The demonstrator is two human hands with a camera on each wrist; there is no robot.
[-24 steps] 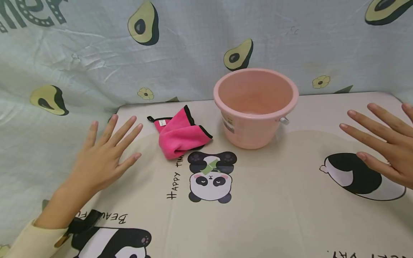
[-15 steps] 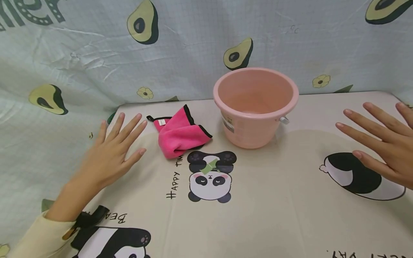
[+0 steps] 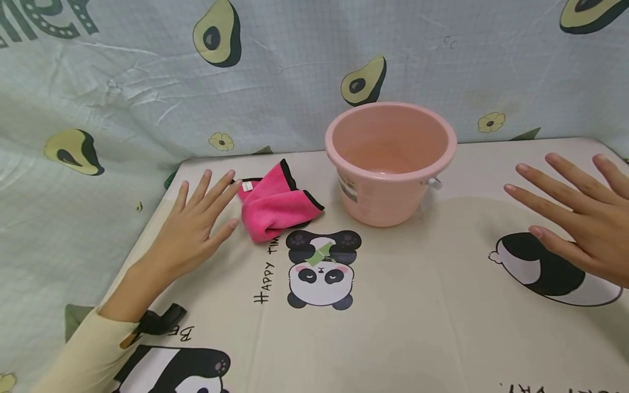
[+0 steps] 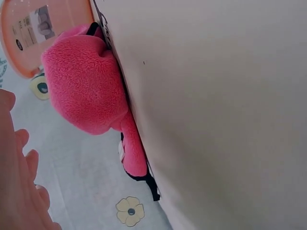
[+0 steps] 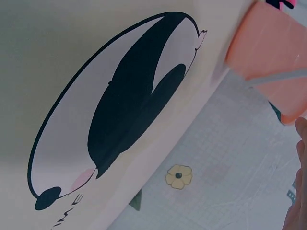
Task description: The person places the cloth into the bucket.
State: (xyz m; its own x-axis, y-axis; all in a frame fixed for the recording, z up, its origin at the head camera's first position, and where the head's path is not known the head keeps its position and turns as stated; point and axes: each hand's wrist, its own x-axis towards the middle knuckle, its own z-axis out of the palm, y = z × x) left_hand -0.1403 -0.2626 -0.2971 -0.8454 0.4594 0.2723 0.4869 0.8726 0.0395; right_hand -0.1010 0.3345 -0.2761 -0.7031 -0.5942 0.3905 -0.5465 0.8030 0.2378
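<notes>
A crumpled bright pink cloth with black edging, a white tag and a hanging loop lies left of a pink plastic bucket. My left hand hovers with fingers spread just left of the cloth, its fingertips overlapping the loop in the head view. In the left wrist view the cloth bulges up from the table, the fingers off to one side. My right hand, fingers spread and holding nothing, is over the table's right side. The bucket shows at the edge of the right wrist view.
A pale tablecloth printed with pandas and lettering covers the table. Behind it hangs a light curtain with avocado prints, close to the bucket's back. A grey handle lies against the bucket's side. A black strap circles the left wrist.
My left hand has moved right and slightly forward, up to the cloth. My right hand has drifted a little left. Cloth and bucket stay in place.
</notes>
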